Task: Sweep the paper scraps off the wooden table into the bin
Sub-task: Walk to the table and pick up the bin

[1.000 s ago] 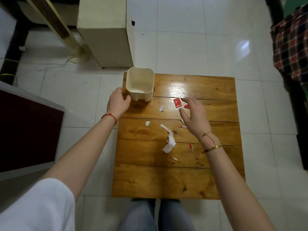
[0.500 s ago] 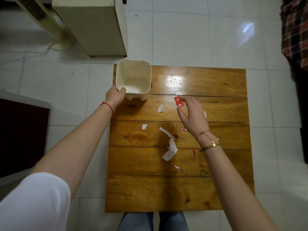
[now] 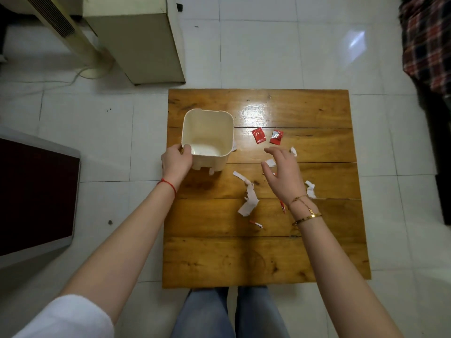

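Head view: the left hand [image 3: 176, 161] is gripping the near-left corner of the bin [image 3: 207, 139], thumb hooking over the rim and fingers wrapping the outside wall, arm reaching forward from the lower left. The bin is standing upright on the left part of the table [image 3: 266, 259], opening facing up. The right hand [image 3: 284, 175] is hovering palm-down over the middle of the table, fingers [image 3: 269, 150] spreading loosely and curling a little, holding nothing, forearm coming in from the lower right. Two red wrappers [image 3: 258, 135] are lying side by side just beyond its fingertips. White scraps [image 3: 249, 201] are lying between the two hands, with more [image 3: 310, 189] just right of the wrist and one [image 3: 271, 162] under the fingers. Small red bits [image 3: 256, 224] are sitting nearer the person
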`<state>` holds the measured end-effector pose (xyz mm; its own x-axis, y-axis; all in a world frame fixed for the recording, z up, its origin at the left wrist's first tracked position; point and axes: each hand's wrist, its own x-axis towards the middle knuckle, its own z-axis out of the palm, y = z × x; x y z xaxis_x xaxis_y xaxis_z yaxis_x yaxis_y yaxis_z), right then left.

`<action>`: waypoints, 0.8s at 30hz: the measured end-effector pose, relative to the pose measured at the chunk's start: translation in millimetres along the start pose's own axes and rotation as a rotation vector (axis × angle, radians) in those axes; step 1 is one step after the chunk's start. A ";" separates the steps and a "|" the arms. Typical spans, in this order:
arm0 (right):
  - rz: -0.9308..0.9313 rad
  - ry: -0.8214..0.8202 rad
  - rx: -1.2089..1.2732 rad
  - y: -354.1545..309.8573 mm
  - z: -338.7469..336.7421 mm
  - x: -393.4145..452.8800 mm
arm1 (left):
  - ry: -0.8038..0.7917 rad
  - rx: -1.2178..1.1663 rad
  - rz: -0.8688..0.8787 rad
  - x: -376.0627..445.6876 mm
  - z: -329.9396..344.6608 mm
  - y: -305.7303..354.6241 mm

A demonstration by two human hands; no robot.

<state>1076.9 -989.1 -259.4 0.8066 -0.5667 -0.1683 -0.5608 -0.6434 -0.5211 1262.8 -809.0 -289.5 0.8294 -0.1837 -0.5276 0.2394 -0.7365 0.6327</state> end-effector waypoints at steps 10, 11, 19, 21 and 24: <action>0.018 -0.024 0.007 19.9 3.2 -90.8 | -0.099 -0.094 0.098 -122.6 11.3 -44.7; 0.019 -0.029 0.010 23.7 3.4 -100.1 | -0.099 -0.108 0.097 -135.6 14.6 -49.8; -0.049 -0.070 0.021 76.5 3.9 -173.3 | -0.039 -0.251 -0.002 -244.0 45.1 -101.1; -0.065 -0.072 0.009 91.4 2.4 -190.1 | -0.018 -0.310 -0.063 -271.0 55.0 -115.8; -0.072 -0.098 -0.017 109.3 2.4 -212.3 | 0.013 -0.341 -0.135 -311.5 68.9 -143.2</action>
<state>844.8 -937.9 -282.6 0.8586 -0.4667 -0.2122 -0.5034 -0.6893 -0.5209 935.4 -691.2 -254.8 0.7844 -0.0896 -0.6137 0.5000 -0.4940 0.7113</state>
